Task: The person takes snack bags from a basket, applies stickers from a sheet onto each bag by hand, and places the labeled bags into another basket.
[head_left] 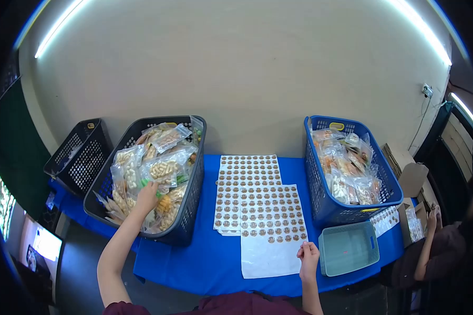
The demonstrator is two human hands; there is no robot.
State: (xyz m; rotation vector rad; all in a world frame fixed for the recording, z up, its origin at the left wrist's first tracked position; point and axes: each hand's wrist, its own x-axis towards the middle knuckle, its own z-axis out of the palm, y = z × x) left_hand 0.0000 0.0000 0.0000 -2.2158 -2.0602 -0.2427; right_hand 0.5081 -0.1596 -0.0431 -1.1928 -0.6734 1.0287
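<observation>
My left hand [148,195] reaches into the dark basket [182,220] on the left, its fingers closed at the edge of a clear plastic packet [165,169] of pale, nut-like pieces. More filled packets lie heaped around it, some with orange or green contents. My right hand [309,255] is over the lower right edge of the front sticker sheet [270,260], thumb and fingers pinched together. Whatever is between them is too small to make out. Round brown stickers cover most of that sheet, while its lower part is bare white backing.
More sticker sheets [249,168] lie behind on the blue cloth [194,268]. To the right stand a blue basket [352,212] of packets and a grey-green tray [349,270]. A smaller black basket [92,160] is far left. Another person [436,252] is beside a cardboard box [404,218] at right.
</observation>
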